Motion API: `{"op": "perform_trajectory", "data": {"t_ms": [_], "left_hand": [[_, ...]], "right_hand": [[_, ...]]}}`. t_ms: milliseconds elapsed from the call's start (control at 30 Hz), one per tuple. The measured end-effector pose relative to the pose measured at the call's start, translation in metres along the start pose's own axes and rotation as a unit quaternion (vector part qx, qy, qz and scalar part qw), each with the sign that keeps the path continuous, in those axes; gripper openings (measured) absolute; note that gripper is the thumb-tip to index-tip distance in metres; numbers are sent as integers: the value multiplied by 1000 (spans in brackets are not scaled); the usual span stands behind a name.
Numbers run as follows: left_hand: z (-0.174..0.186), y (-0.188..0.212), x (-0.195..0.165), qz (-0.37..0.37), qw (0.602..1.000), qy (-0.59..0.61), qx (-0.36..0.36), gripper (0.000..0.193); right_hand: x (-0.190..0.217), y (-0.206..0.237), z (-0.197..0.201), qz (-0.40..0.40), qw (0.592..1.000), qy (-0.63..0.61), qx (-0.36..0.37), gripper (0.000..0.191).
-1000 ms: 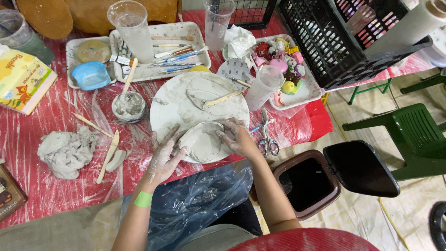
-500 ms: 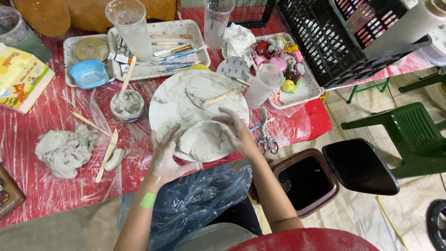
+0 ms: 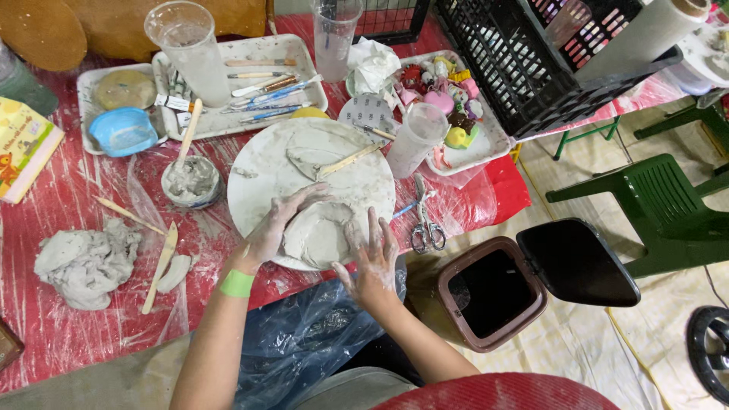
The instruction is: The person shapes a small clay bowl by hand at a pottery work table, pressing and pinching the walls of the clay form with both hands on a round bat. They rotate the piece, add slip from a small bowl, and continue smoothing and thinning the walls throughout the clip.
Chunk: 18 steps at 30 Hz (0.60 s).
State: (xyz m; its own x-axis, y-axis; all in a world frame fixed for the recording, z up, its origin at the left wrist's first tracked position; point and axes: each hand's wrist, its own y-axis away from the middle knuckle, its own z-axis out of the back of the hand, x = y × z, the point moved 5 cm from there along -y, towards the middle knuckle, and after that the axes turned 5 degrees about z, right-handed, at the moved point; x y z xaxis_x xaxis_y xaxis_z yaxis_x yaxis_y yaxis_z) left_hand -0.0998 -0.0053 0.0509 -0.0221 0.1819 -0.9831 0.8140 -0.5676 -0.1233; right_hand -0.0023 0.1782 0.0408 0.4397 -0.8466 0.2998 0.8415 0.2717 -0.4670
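Head view: both hands press flat on a slab of grey clay (image 3: 319, 231), left hand (image 3: 275, 228) cupping its edge, right hand (image 3: 373, 254) spread open beside it, fingers clenching nothing. That slab lies on a round white board (image 3: 262, 178) (smeared with clay) on a table wrapped in red plastic (image 3: 45, 212). Right of the board stand scissors (image 3: 425, 228), then an open brown bin (image 3: 490, 292) on a tiled floor. Far trays are cut off.

Both forearms reach forward, bare and smeared grey. The left hand (image 3: 272, 230) is cupped, fingers curled inward, a green band at its wrist. The right hand (image 3: 373, 254) lies flat, fingers spread and pointing away.
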Motion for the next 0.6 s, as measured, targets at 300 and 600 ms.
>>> {"op": "perform_trajectory", "data": {"t_ms": [300, 600], "left_hand": [[-39, -8, 28, -14, 992, 61, -106, 95], [-40, -41, 32, -61, 981, -94, -161, 95]], "right_hand": [[-39, -23, 24, -17, 998, 29, 50, 60], [-38, -43, 13, -102, 992, 68, 22, 60]]}}
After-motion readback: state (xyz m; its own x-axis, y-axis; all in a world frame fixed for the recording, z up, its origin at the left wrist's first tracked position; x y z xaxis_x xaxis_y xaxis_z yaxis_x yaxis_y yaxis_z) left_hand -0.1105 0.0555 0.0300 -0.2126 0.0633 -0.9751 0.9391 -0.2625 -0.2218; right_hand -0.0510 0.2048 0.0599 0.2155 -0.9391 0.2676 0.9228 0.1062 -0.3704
